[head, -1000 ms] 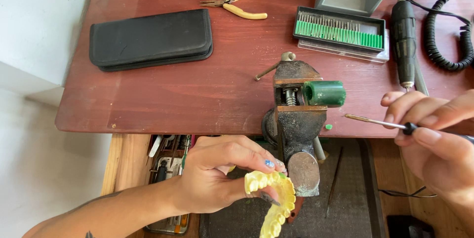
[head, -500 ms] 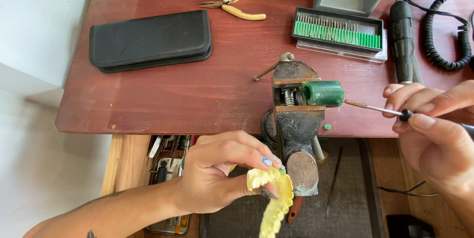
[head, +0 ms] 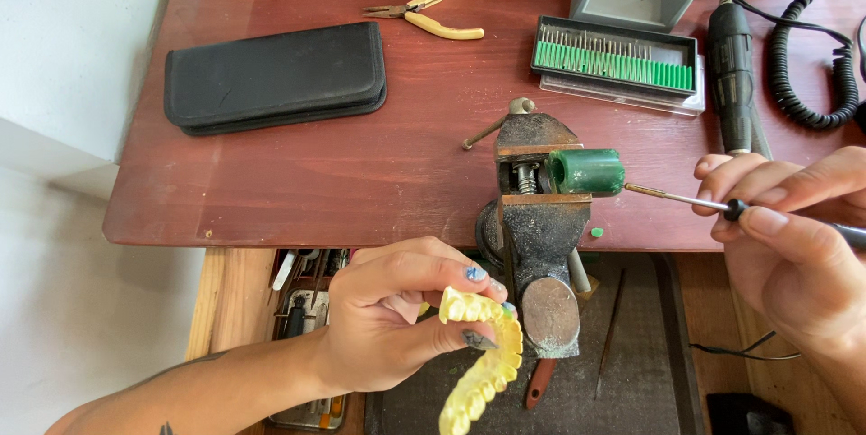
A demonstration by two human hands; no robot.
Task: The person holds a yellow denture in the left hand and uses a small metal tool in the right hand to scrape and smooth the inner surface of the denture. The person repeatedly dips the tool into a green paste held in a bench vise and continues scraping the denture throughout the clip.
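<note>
Green for the piece under work: clamped a stubby green cylinder sideways in a small iron vise at the near edge of a red-brown wooden table. Closed the right hand in a pen-like grasp on a slim hand tool, thumb and forefinger pinched at its black collar, with the metal tip brought up to the cylinder's free end, seemingly touching it. Wrapped the left hand around a yellow dental model, fingers clenched on one end of the arch, and held it low, off the table, just beside the vise's round base. Left a single green crumb on the wood just beside the vise.

Judged by that lone crumb and the cylinder's smooth, unshaped outline, had barely begun any cutting; had nearly all the shaping left to do, as far as could be seen. Could not tell the state of the cylinder's clamped end, hidden by the vise.

Kept well apart on the tabletop: a tray of burs, yellow-handled pliers, a black zip case and a corded rotary handpiece, all untouched.
</note>
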